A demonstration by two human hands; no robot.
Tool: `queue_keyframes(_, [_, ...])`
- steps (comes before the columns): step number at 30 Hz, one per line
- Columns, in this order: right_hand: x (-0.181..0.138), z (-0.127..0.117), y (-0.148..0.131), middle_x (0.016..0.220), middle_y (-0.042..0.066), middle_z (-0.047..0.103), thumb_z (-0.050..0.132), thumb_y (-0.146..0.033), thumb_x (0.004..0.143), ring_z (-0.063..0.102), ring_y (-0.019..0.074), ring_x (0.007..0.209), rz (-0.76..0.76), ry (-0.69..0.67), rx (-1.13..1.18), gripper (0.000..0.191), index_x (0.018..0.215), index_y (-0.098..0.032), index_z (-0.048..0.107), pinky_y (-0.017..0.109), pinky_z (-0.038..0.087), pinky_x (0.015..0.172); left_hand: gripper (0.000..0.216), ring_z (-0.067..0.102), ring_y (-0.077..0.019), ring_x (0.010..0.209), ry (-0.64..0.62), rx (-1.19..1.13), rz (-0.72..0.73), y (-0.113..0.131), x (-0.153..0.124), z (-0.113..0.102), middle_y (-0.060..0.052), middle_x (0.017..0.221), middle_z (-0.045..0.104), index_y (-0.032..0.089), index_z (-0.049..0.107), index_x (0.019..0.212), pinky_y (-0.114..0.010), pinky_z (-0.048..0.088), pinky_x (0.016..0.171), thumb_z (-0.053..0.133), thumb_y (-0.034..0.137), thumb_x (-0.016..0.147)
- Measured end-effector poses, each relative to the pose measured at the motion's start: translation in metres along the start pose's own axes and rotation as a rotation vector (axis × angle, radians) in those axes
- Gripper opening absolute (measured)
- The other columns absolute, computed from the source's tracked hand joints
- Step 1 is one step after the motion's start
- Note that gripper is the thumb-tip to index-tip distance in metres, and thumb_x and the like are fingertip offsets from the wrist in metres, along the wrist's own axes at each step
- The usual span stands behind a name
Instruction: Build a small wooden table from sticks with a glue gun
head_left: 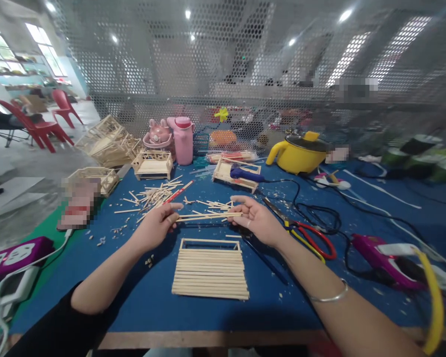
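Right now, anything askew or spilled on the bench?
Nothing looks damaged. Loose sticks lie scattered behind the left hand, chips litter the blue mat, and black cable tangles by the scissors. The stick panel lies square below the thin sticks held with the right hand.

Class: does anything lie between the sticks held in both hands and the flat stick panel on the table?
Nothing blocks the gap. The sticks, pinched by the left hand and right hand, sit beyond the panel; only one loose stick lies on the blue table between.
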State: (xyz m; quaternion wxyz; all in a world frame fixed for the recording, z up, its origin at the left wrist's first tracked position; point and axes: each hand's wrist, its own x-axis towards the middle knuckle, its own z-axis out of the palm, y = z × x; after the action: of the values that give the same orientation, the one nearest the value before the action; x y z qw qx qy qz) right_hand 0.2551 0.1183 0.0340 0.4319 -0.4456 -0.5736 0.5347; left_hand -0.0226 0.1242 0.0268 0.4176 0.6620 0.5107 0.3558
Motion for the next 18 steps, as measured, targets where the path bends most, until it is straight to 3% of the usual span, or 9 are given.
queue_keyframes(5, [-0.006, 0.003, -0.006, 0.087, -0.001, 0.068, 0.072, -0.017, 0.067, 0.069, 0.0143, 0.080, -0.030, -0.005, 0.088, 0.056, 0.116, -0.023, 0.046, 0.028, 0.054, 0.072, 0.043, 0.054, -0.0142, 0.058, -0.007, -0.010, -0.019, -0.001, 0.000, 0.001, 0.001, 0.065, 0.058, 0.014, 0.061, 0.113, -0.027, 0.045, 0.058, 0.054, 0.042, 0.082])
queue_keyframes(8, [-0.009, 0.008, -0.005, 0.086, 0.001, 0.068, 0.071, -0.023, 0.070, 0.070, 0.0159, 0.079, -0.025, 0.005, 0.073, 0.047, 0.112, -0.022, 0.050, 0.030, 0.054, 0.072, 0.043, 0.058, -0.0157, 0.062, -0.004, -0.001, -0.016, 0.000, -0.002, 0.002, -0.001, 0.069, 0.063, 0.014, 0.062, 0.112, -0.029, 0.047, 0.063, 0.055, 0.044, 0.082])
queue_keyframes(11, [-0.009, 0.008, 0.001, 0.090, 0.003, 0.068, 0.067, -0.031, 0.075, 0.069, 0.0178, 0.080, -0.057, 0.052, -0.051, 0.039, 0.110, -0.022, 0.053, 0.036, 0.054, 0.077, 0.039, 0.064, -0.0210, 0.078, 0.096, 0.070, 0.003, 0.000, -0.001, 0.001, -0.006, 0.085, 0.072, 0.016, 0.066, 0.106, -0.034, 0.048, 0.076, 0.058, 0.044, 0.080])
queue_keyframes(15, [-0.008, -0.002, 0.000, 0.128, 0.011, 0.058, 0.072, -0.034, 0.072, 0.054, 0.0258, 0.117, -0.311, 0.287, -0.468, 0.062, 0.128, -0.023, 0.048, 0.047, 0.038, 0.103, 0.035, 0.064, -0.0247, 0.100, 0.306, -0.005, 0.083, 0.003, 0.000, -0.003, -0.009, 0.103, 0.071, 0.016, 0.067, 0.100, -0.039, 0.045, 0.092, 0.060, 0.042, 0.078])
queue_keyframes(18, [-0.017, 0.001, -0.017, 0.133, 0.011, 0.055, 0.060, -0.035, 0.083, 0.048, 0.0260, 0.125, -0.454, 0.446, -0.591, 0.048, 0.128, -0.021, 0.052, 0.048, 0.033, 0.106, 0.038, 0.066, -0.0226, 0.096, 0.368, -0.238, 0.104, 0.016, -0.009, 0.001, -0.008, 0.099, 0.072, 0.015, 0.064, 0.100, -0.038, 0.046, 0.093, 0.066, 0.043, 0.074])
